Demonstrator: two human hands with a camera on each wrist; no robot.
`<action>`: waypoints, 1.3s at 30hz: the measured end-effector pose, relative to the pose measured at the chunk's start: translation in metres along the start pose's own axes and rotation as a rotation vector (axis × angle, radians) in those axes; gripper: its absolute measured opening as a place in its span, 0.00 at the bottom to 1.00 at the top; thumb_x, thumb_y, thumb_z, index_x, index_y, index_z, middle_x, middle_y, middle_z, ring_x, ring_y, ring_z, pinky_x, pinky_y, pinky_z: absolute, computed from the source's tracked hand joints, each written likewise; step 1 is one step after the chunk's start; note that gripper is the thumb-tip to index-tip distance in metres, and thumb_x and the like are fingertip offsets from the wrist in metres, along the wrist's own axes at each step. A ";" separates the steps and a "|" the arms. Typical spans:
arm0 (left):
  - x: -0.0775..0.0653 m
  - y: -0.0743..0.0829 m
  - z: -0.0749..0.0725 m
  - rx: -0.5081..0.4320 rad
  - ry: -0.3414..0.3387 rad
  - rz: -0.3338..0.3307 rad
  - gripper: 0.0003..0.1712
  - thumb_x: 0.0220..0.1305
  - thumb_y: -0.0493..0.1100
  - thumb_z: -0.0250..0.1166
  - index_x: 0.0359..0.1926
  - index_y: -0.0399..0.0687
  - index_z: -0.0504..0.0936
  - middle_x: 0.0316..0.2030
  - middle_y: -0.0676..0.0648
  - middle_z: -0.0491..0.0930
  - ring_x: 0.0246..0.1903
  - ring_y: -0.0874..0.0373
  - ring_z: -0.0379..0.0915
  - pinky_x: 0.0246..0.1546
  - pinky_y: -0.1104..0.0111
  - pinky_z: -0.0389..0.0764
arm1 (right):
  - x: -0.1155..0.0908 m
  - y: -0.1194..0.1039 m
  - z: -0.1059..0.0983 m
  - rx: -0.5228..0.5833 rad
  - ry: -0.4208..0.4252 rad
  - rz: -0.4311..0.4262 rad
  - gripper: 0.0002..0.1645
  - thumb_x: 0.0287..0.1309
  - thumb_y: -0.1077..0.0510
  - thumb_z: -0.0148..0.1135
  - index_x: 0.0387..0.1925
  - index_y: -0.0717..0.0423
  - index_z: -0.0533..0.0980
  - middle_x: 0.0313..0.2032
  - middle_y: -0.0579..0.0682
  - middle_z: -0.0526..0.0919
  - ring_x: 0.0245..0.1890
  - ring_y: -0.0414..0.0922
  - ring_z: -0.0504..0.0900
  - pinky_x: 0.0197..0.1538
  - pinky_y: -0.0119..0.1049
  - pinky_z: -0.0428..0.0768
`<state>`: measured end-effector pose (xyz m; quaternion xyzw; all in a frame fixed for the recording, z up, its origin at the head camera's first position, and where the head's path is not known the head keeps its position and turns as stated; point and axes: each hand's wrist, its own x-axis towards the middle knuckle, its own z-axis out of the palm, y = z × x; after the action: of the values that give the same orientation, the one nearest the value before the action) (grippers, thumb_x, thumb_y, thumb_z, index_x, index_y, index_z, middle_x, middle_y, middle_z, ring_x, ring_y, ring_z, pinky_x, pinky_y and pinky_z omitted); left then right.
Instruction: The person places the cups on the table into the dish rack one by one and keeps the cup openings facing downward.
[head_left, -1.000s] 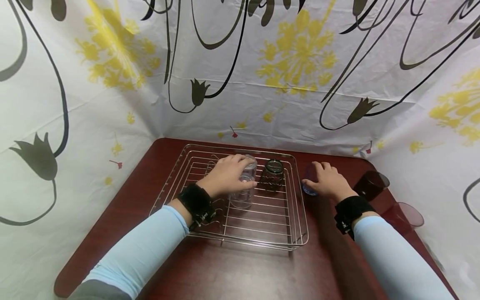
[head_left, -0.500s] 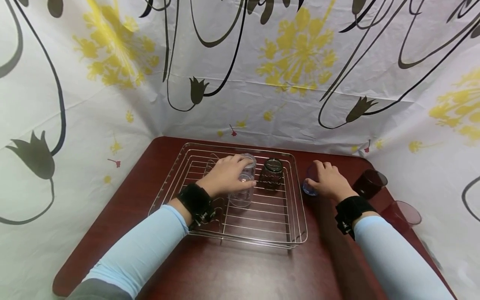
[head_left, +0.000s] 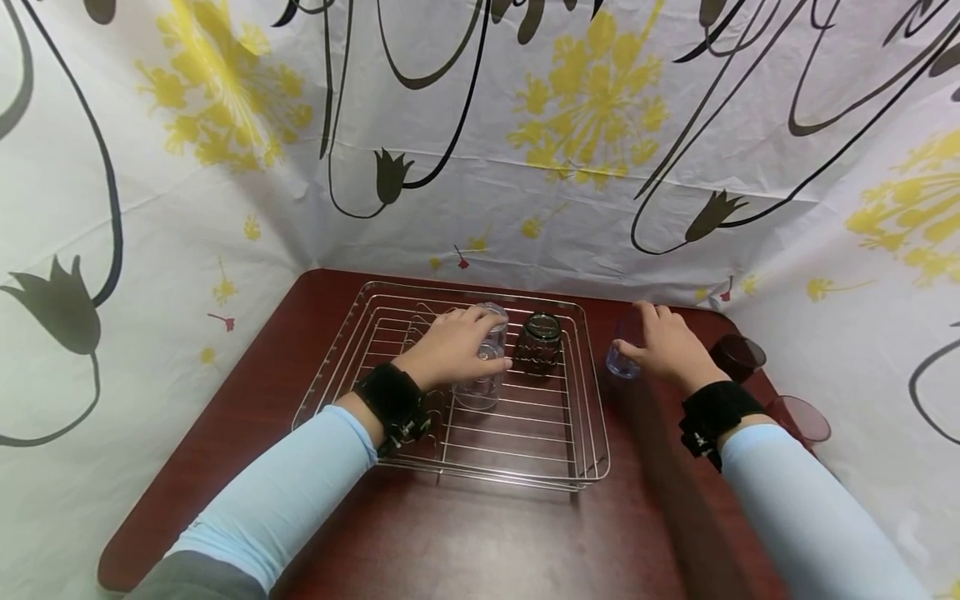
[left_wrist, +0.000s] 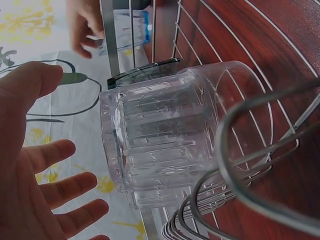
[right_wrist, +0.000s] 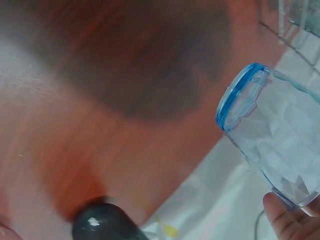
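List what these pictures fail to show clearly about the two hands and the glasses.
- Head view: the left hand covers the clear glass, so its grip is hidden.
- Right wrist view: only a fingertip on the blue-rimmed glass shows; the frame edge cuts off the right hand, and the table is blurred.
- Left wrist view: rack wires cross the clear glass.

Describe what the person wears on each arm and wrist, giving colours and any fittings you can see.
Both arms are covered by light blue sleeves down to the wrists. Each wrist carries a broad black band: the left band shows small metal fittings, the right band a small pale fitting. The left hand and right hand are bare, without gloves.
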<state>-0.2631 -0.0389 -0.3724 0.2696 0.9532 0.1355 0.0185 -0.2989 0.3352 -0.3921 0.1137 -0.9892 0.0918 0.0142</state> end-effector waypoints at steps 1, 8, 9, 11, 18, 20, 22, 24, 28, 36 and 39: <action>0.000 0.000 0.000 -0.001 0.000 0.000 0.45 0.65 0.72 0.56 0.76 0.59 0.61 0.73 0.46 0.62 0.71 0.43 0.59 0.71 0.42 0.58 | 0.000 -0.003 -0.004 -0.005 0.011 -0.008 0.53 0.65 0.33 0.57 0.74 0.66 0.53 0.66 0.75 0.61 0.66 0.74 0.59 0.64 0.68 0.62; -0.002 0.002 -0.002 -0.007 0.006 -0.001 0.45 0.65 0.71 0.58 0.76 0.58 0.61 0.72 0.46 0.63 0.71 0.43 0.59 0.71 0.43 0.58 | -0.002 -0.022 -0.026 -0.020 0.061 -0.048 0.50 0.63 0.36 0.60 0.72 0.64 0.57 0.66 0.72 0.63 0.67 0.70 0.60 0.64 0.67 0.64; -0.003 0.002 -0.002 -0.008 0.007 -0.002 0.45 0.65 0.70 0.58 0.76 0.58 0.61 0.72 0.45 0.63 0.71 0.43 0.59 0.71 0.43 0.58 | -0.002 -0.025 -0.030 -0.019 0.070 -0.053 0.50 0.63 0.36 0.60 0.73 0.63 0.57 0.66 0.71 0.63 0.67 0.70 0.60 0.64 0.67 0.64; -0.003 0.003 -0.003 -0.007 0.008 -0.007 0.45 0.65 0.71 0.58 0.76 0.58 0.61 0.73 0.45 0.62 0.71 0.43 0.59 0.71 0.43 0.59 | -0.003 -0.032 -0.036 -0.012 0.090 -0.064 0.50 0.62 0.36 0.61 0.73 0.62 0.57 0.66 0.71 0.63 0.67 0.70 0.60 0.64 0.67 0.64; -0.003 0.005 -0.006 0.000 0.012 -0.013 0.47 0.63 0.72 0.59 0.76 0.58 0.60 0.72 0.45 0.62 0.72 0.44 0.58 0.71 0.45 0.59 | -0.008 -0.057 -0.052 -0.023 0.135 -0.130 0.51 0.61 0.38 0.63 0.73 0.63 0.58 0.66 0.70 0.65 0.67 0.70 0.61 0.65 0.66 0.63; -0.002 0.006 -0.006 0.000 0.014 -0.012 0.47 0.63 0.72 0.59 0.76 0.57 0.60 0.73 0.45 0.62 0.72 0.44 0.57 0.71 0.45 0.58 | -0.010 -0.066 -0.055 -0.031 0.147 -0.157 0.51 0.61 0.38 0.63 0.73 0.64 0.58 0.64 0.71 0.67 0.66 0.70 0.62 0.65 0.65 0.64; -0.002 0.007 -0.007 0.003 0.013 -0.013 0.48 0.63 0.72 0.59 0.77 0.58 0.59 0.73 0.45 0.61 0.73 0.44 0.56 0.72 0.45 0.58 | -0.011 -0.076 -0.057 -0.027 0.163 -0.184 0.50 0.60 0.40 0.64 0.72 0.65 0.59 0.63 0.70 0.68 0.65 0.69 0.64 0.64 0.64 0.65; -0.001 0.008 -0.007 0.004 0.006 -0.015 0.48 0.63 0.73 0.59 0.77 0.57 0.59 0.74 0.45 0.61 0.73 0.44 0.55 0.72 0.45 0.57 | -0.011 -0.085 -0.057 -0.024 0.179 -0.212 0.49 0.59 0.41 0.65 0.72 0.65 0.59 0.62 0.70 0.69 0.63 0.68 0.65 0.64 0.63 0.66; 0.000 0.010 -0.006 -0.003 -0.014 -0.016 0.49 0.62 0.74 0.58 0.77 0.57 0.59 0.74 0.45 0.61 0.74 0.44 0.55 0.72 0.44 0.57 | -0.012 -0.100 -0.052 -0.024 0.197 -0.256 0.49 0.58 0.40 0.66 0.71 0.62 0.61 0.62 0.66 0.70 0.64 0.65 0.67 0.65 0.61 0.66; -0.001 0.012 -0.007 -0.018 -0.022 -0.029 0.50 0.61 0.74 0.59 0.77 0.58 0.59 0.74 0.46 0.60 0.74 0.44 0.54 0.72 0.43 0.56 | -0.017 -0.128 -0.043 -0.038 0.206 -0.315 0.49 0.57 0.38 0.65 0.71 0.59 0.61 0.62 0.65 0.70 0.62 0.64 0.69 0.60 0.60 0.72; -0.001 0.012 -0.008 -0.010 -0.023 -0.024 0.51 0.61 0.75 0.59 0.78 0.57 0.57 0.75 0.45 0.59 0.74 0.44 0.54 0.72 0.43 0.56 | -0.020 -0.137 -0.042 -0.042 0.202 -0.322 0.50 0.58 0.37 0.65 0.72 0.59 0.61 0.62 0.64 0.70 0.61 0.63 0.70 0.59 0.59 0.73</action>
<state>-0.2564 -0.0314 -0.3615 0.2595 0.9554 0.1371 0.0325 -0.2478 0.2161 -0.3272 0.2606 -0.9534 0.0786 0.1303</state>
